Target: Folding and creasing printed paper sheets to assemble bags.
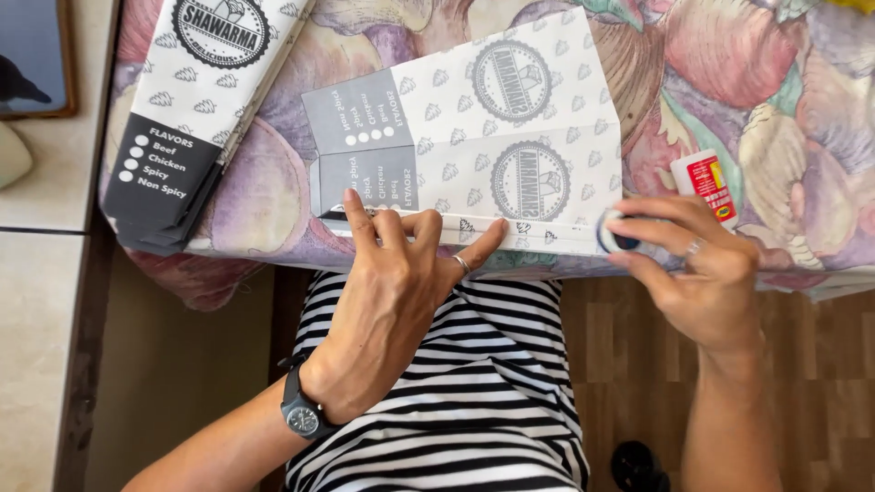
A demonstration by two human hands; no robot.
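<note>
A flat printed paper bag (510,137), white and grey with round emblems, lies on a table covered by a flowered cloth (756,82). My left hand (392,292) presses its spread fingertips on the bag's folded near edge. My right hand (702,264) holds a glue stick (622,232) with a dark tip against the right end of that fold. A white and red glue tube (706,185) rests just above my right hand.
A stack of similar printed bags (196,100) lies at the table's left end, overhanging the edge. A tiled floor (36,182) shows on the left and a wooden floor (820,383) on the right. A dark object (638,466) sits on the floor.
</note>
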